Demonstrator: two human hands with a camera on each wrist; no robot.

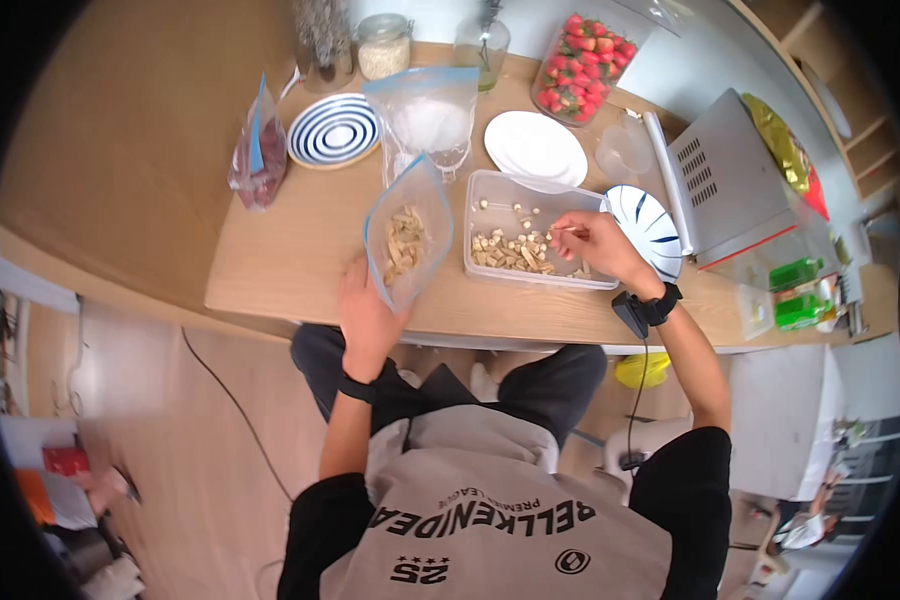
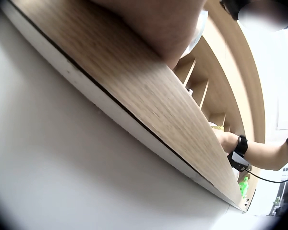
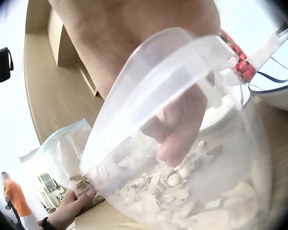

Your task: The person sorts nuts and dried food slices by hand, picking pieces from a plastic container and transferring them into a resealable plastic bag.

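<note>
The left hand (image 1: pixel 368 315) gripped the clear zip bag (image 1: pixel 433 215) at its lower side, with the bag's pale strips (image 1: pixel 405 245) lying just beyond the fingers. Below the bent, drawn-together fingertips of the right hand (image 1: pixel 602 247) lay the plastic box (image 1: pixel 492 190) and its pale pieces (image 1: pixel 510 250), though whether those fingers pinched one could not be told; just right of that hand stood the blue-lined bowl (image 1: pixel 655 220), and beyond it the white plate (image 1: pixel 535 145).

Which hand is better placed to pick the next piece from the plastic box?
Probably the right hand: it reaches into the plastic box, while the left hand holds the open bag.
</note>
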